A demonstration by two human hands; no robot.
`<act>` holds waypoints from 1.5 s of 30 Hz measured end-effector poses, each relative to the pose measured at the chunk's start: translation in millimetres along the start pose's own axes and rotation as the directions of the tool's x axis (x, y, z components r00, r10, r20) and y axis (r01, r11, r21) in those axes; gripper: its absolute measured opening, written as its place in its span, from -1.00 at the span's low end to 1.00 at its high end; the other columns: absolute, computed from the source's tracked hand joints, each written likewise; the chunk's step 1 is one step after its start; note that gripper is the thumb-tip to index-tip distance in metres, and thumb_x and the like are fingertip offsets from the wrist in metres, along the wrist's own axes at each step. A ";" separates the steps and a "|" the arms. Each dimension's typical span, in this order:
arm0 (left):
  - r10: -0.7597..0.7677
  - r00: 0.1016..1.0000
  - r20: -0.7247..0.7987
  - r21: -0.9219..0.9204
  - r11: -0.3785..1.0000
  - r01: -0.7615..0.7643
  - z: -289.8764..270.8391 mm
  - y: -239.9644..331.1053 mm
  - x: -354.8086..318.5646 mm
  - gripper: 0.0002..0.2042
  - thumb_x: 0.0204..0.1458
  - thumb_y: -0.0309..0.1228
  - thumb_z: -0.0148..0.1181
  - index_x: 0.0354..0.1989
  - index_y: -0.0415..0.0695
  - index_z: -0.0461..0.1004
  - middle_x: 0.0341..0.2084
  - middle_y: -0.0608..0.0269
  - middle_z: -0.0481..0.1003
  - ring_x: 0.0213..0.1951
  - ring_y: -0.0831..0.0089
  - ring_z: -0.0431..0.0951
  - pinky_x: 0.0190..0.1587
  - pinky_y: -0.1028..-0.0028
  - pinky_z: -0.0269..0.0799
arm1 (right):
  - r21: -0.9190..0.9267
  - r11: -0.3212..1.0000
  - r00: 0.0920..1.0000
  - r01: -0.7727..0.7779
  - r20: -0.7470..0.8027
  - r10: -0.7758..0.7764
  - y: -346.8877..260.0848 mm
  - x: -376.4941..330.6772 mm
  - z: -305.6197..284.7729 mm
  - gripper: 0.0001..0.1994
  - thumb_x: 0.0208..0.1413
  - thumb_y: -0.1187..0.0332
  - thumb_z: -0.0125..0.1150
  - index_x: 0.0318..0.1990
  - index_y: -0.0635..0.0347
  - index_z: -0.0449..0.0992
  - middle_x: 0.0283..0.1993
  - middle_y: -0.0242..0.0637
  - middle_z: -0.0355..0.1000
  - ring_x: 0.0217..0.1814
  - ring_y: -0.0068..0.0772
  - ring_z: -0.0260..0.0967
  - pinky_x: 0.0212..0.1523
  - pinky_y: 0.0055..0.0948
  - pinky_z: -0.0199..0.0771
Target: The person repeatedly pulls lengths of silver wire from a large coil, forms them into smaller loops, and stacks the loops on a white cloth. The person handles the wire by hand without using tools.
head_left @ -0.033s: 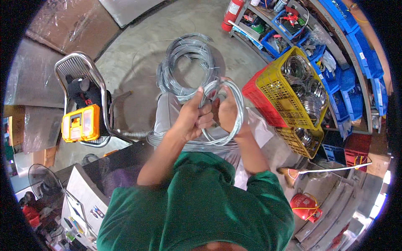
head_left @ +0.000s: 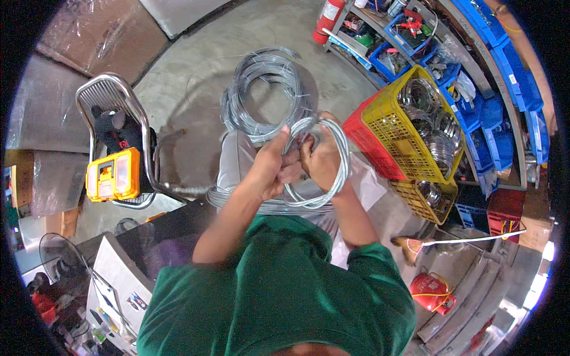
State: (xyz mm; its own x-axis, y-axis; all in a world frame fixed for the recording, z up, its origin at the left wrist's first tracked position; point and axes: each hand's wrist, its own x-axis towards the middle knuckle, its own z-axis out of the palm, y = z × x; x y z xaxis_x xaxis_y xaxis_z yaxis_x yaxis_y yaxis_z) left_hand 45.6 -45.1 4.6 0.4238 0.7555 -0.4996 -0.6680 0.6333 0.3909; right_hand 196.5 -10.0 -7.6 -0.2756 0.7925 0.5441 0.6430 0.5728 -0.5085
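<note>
A small coil of silvery wire is held up in front of my chest, several strands thick. My left hand is closed on the left side of the coil, thumb pointing up. Inside the ring, my right hand grips the upper right part, its fingers curled toward my left hand and partly hidden. Just beyond lies a larger coil of wire, bound at several spots. More looped wire rests close to my body, below the held coil, over a pale surface.
Yellow crates with shiny metal coils stand at the right, beside blue bins on a shelf. A chair with an orange case stands left. A red gas cylinder sits lower right, a fire extinguisher far off.
The held coil has tilted and shifted slightly toward me and to the right. My right hand's fingers have curled inward toward my left hand. Little else differs.
</note>
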 end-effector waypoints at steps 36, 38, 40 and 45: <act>0.056 0.995 -0.081 0.914 0.401 0.052 -63.1 -44.9 -64.0 -0.53 0.33 -0.24 -0.04 0.31 -0.29 0.24 -0.46 0.10 0.57 -0.47 0.47 0.57 -0.38 0.41 0.52 | 0.445 0.771 0.889 -0.455 0.272 0.368 -22.7 -123.1 14.1 -0.88 0.19 0.53 0.13 -0.19 0.34 0.58 -0.15 -0.13 0.57 -0.06 -0.25 0.53 0.01 -0.37 0.46; 0.008 0.999 -0.036 0.905 0.424 0.029 -60.9 -38.4 -76.1 -0.50 0.34 -0.22 -0.06 0.32 -0.33 0.21 -0.33 0.08 0.56 -0.36 0.50 0.56 -0.31 0.44 0.52 | 0.464 0.766 0.895 -0.446 0.256 0.366 -29.7 -128.2 9.7 -0.88 0.18 0.54 0.14 -0.20 0.34 0.58 -0.16 -0.14 0.57 -0.07 -0.24 0.52 0.00 -0.35 0.46; -0.159 0.985 -0.067 0.873 0.469 0.135 -58.1 -28.0 -88.2 -0.47 0.35 -0.20 -0.09 0.32 -0.39 0.17 -0.06 0.04 0.52 -0.11 0.49 0.53 -0.06 0.47 0.46 | 0.485 0.757 0.899 -0.438 0.261 0.352 -36.0 -129.9 5.1 -0.88 0.19 0.53 0.13 -0.20 0.34 0.58 -0.16 -0.14 0.57 -0.06 -0.23 0.52 0.00 -0.35 0.46; 0.026 0.998 0.065 0.862 0.501 -0.069 -33.6 8.1 -149.0 -0.47 0.33 -0.19 -0.04 0.31 -0.37 0.22 0.06 -0.04 0.50 0.09 0.37 0.48 0.20 0.40 0.27 | 0.521 0.717 0.886 -0.463 0.265 0.380 -45.2 -130.9 -2.5 -0.87 0.20 0.48 0.15 -0.19 0.30 0.59 -0.16 -0.13 0.57 -0.08 -0.21 0.54 -0.01 -0.34 0.47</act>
State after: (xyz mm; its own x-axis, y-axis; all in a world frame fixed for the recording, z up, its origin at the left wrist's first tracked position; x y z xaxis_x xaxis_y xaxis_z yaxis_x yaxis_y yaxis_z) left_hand -43.5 -158.1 56.3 0.4449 0.7812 -0.4380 0.1634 0.4101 0.8973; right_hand 205.3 -140.2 -54.2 -0.1894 0.9755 0.1122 0.2163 0.1529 -0.9643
